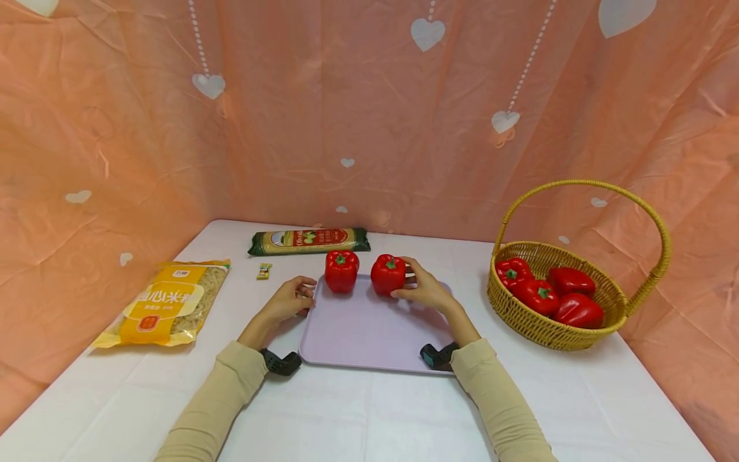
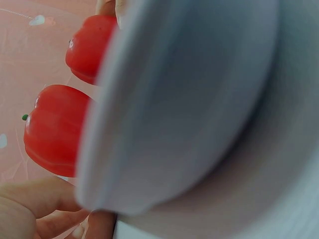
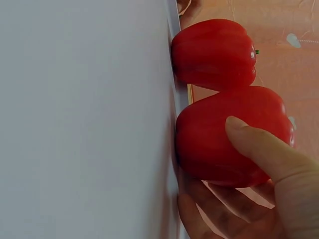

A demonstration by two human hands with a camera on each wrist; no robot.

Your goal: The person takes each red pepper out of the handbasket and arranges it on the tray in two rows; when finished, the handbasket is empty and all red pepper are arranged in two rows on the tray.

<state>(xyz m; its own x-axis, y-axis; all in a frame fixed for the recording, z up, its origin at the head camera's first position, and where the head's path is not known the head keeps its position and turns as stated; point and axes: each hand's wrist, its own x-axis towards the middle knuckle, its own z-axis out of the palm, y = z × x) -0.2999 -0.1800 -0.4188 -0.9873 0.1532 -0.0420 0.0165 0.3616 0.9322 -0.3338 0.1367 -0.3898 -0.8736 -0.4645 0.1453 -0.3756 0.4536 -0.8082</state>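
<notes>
In the head view, a lilac tray (image 1: 375, 330) lies mid-table with two red bell peppers standing near its far edge. The right hand (image 1: 426, 289) grips the right bell pepper (image 1: 387, 275), its thumb on the near side and its fingers round the other, as the right wrist view shows on this pepper (image 3: 232, 144). To the left stands the second bell pepper (image 1: 341, 272), apart from both hands. The left hand (image 1: 288, 299) is beside the tray's left rim, fingers loosely bent with no object between them; whether they touch the rim is unclear.
A wicker basket (image 1: 525, 324) with a tall handle holds several red bell peppers at the right. Behind the tray lies a long pasta pack (image 1: 310, 241). A small yellow packet (image 1: 263, 271) and a large yellow noodle bag (image 1: 164, 305) are at the left.
</notes>
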